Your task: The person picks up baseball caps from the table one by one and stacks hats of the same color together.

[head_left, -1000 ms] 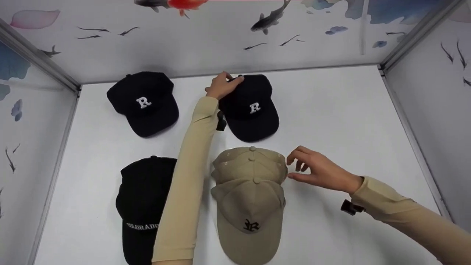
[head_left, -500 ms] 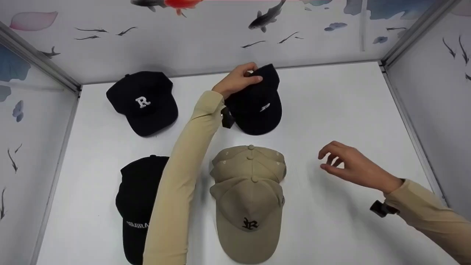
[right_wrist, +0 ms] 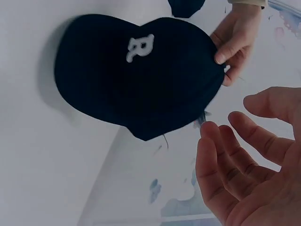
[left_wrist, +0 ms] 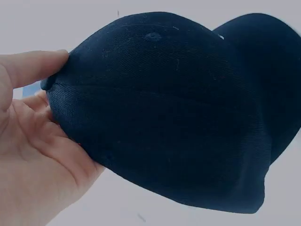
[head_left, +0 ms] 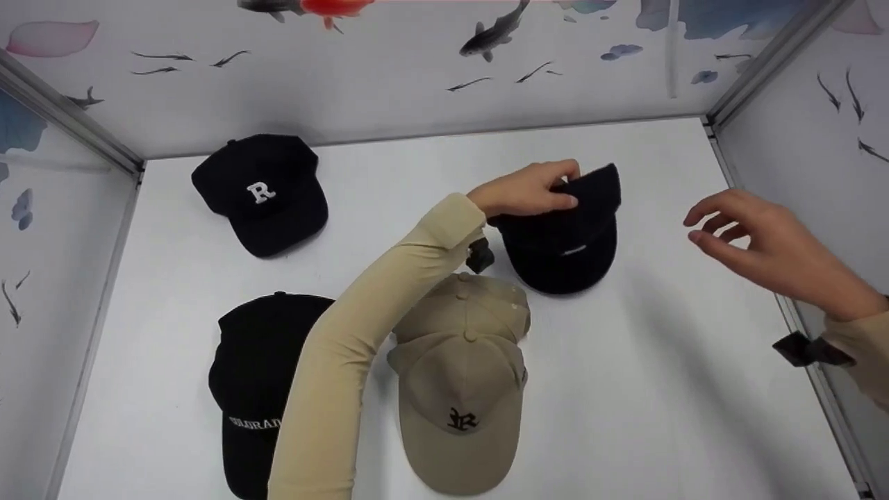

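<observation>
My left hand point(head_left: 531, 191) pinches a dark navy baseball cap point(head_left: 569, 236) by the back of its crown, thumb on the outside. In the right wrist view a white R shows on the front of that navy cap point(right_wrist: 178, 75), its brim pointing left. The left wrist view has the crown of the cap point(left_wrist: 160, 108) filling most of the picture, with my thumb and fingers point(left_wrist: 37, 68) at its edge. My right hand point(head_left: 771, 243) is raised to the right of the cap, fingers loosely bent, holding nothing.
A second navy R cap point(head_left: 260, 194) lies at the back left of the white table point(head_left: 646, 430). Beneath my left forearm is a black COLORADO cap point(head_left: 253, 368), partly covered. Overlapping beige caps point(head_left: 458, 389) lie in the middle. Printed wall panels point(head_left: 389, 83) enclose the table.
My left hand has taken the navy cap from the back of the table and moved it right and nearer, tilting it. My right hand has moved away from the beige caps, right and farther back.
</observation>
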`<state>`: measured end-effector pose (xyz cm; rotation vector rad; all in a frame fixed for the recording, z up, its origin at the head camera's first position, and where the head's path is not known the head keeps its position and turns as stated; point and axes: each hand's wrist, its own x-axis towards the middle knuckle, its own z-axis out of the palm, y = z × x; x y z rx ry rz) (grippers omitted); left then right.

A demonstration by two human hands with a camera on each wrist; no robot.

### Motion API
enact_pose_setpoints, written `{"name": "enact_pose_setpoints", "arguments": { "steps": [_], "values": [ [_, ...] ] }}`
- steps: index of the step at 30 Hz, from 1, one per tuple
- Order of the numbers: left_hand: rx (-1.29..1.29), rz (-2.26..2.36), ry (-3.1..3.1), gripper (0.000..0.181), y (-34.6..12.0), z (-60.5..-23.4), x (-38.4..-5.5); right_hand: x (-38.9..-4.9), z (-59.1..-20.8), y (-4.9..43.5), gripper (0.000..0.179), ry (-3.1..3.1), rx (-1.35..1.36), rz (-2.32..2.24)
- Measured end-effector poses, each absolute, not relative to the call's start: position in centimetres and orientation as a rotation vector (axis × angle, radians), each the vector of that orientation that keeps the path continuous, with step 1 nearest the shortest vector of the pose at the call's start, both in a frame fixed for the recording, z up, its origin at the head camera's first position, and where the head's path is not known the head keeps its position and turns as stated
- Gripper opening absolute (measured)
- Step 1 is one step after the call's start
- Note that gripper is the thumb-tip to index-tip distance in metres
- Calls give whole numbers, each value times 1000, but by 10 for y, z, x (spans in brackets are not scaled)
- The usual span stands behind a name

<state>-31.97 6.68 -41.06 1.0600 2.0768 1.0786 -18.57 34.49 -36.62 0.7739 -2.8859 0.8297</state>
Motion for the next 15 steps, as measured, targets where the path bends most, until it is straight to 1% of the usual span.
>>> {"name": "enact_pose_setpoints", "arguments": {
  "steps": [4, 7, 12, 15],
  "values": [
    [1167, 947, 1994, 21, 91, -410, -296, -188, -346, 348, 25, -2865, 765, 756],
    [1245, 875, 1893, 23, 107, -412, -278, -189, -339, 347, 24, -2846, 762, 741],
    [1285, 820, 1729, 20, 135, -425, -255, -188, -341, 342, 25, -2835, 803, 784],
    [1283, 724, 1689, 26, 157, -436, -246, -186, -345, 340, 28, -2825, 832, 821]
  ]
}}
